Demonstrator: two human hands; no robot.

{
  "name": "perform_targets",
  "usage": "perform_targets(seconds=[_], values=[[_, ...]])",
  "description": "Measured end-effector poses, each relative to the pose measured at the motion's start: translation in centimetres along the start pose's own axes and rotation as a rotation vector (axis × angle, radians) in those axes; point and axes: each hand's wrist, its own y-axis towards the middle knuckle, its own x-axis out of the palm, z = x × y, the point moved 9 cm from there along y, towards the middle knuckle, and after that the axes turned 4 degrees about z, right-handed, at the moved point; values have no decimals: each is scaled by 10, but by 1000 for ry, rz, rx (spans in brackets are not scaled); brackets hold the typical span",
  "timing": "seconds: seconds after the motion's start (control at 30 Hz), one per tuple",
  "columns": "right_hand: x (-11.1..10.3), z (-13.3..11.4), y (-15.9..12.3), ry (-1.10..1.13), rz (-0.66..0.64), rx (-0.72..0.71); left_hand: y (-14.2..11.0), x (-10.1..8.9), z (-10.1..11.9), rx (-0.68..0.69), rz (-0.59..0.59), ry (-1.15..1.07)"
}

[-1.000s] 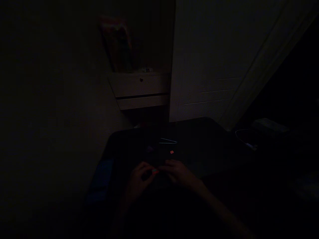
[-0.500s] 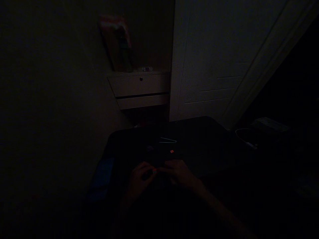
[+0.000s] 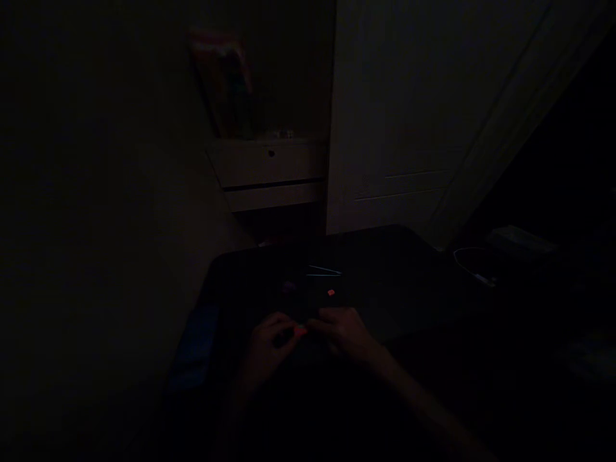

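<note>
The view is very dark. My left hand point(image 3: 272, 343) pinches a small bright red piece with a greenish spot point(image 3: 300, 330) between thumb and forefinger. My right hand point(image 3: 344, 330) is closed, its fingertips meeting the right side of that piece; whether they also hold something is too dark to tell. Just beyond my hands a small orange-red piece point(image 3: 331, 292) lies on the dark table point(image 3: 385, 269). Farther back rest tweezers point(image 3: 325, 271), or two thin joined rods, their tip pointing right. A dim purplish lump point(image 3: 289, 287) lies to their left.
At the table's left edge is a blue object point(image 3: 197, 346). Behind the table stand a drawer unit point(image 3: 274, 167) with a red-topped package point(image 3: 221, 77) on it and a pale panel point(image 3: 394, 128). A box point(image 3: 520, 242) and a white cable point(image 3: 464, 250) are at right.
The piece in my left fingers has turned slightly and shows more red. My right fingertips have shifted a little. The picture is darker, and the things on the table stay in place.
</note>
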Motion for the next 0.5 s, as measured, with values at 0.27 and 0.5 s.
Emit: perform_targets(seconds=[0.27,0.5], values=[[-2,-2,0,16,30,-8,0,0,0,-4,-1,-4],[0,-3,0,9,14,-32,-1,1,0,11,0,-11]])
